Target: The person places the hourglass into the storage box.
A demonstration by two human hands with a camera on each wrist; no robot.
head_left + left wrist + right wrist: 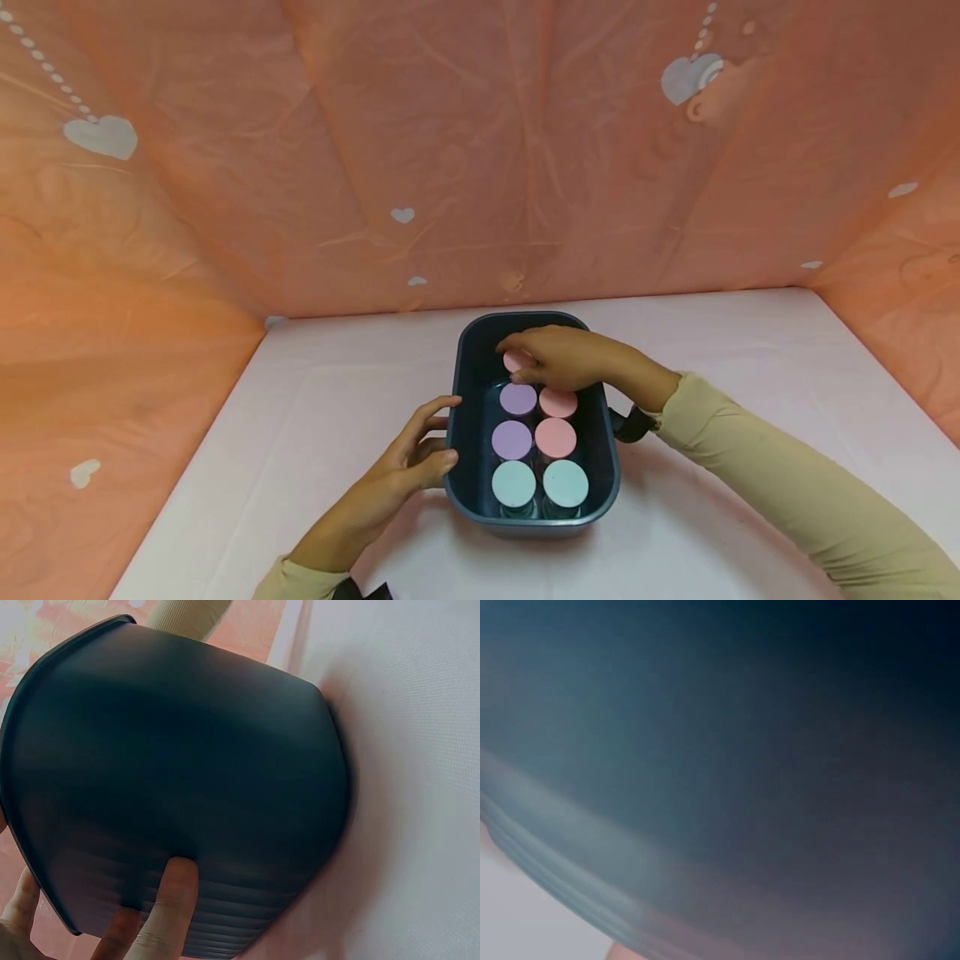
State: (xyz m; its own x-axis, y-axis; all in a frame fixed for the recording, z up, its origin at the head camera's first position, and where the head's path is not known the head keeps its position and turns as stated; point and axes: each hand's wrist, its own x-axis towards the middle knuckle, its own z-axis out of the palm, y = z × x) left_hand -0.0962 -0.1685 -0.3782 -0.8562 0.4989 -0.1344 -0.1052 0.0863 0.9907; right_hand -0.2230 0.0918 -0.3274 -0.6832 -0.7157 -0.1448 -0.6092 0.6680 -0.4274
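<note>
A dark blue bin with rounded corners holds small jars with flat coloured lids. Deep in its far end, my right hand pinches a pink-lidded jar between thumb and fingers; the jar's body is hidden. Nearer me stand two jars with purple lids, two with pink lids and two with pale mint lids. At the bin's left side, my left hand has its fingers spread, fingertips against the outer wall. The right wrist view is filled by the blurred bin wall.
The bin stands on a white-covered table. Orange sheeting with pale hearts rises behind the table and at both sides. My right forearm reaches across the bin's right rim.
</note>
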